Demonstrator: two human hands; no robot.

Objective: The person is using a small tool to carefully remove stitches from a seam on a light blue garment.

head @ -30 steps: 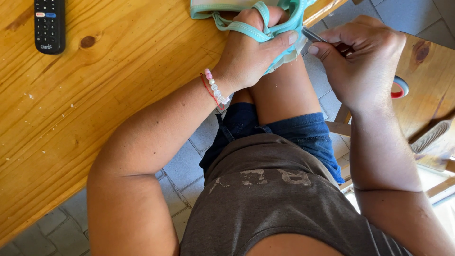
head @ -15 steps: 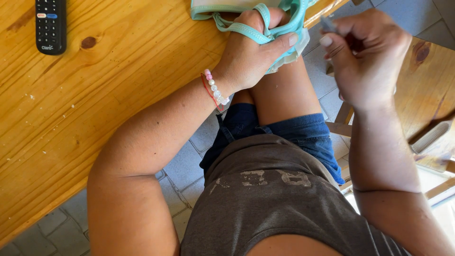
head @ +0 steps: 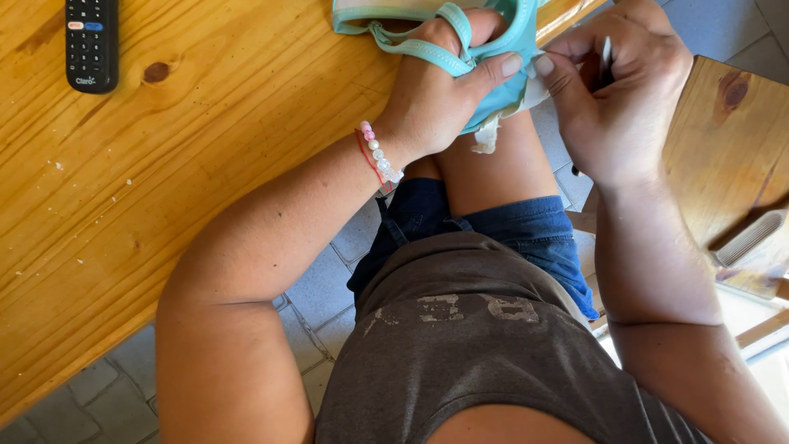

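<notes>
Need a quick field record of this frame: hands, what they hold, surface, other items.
left hand: left hand grips the turquoise garment, a strap looped over its fingers
right hand: right hand pinches the garment's edge beside the left thumb; a thin object shows between its fingers, too hidden to identify
wrist: bead bracelet on the left wrist
surface: wooden table, garment at its edge above the lap
other items: black remote control on the table, apart from the hands; wooden chair by the right arm

Sunlit wooden table (head: 205, 164), grey tiled floor (head: 329, 288)
</notes>
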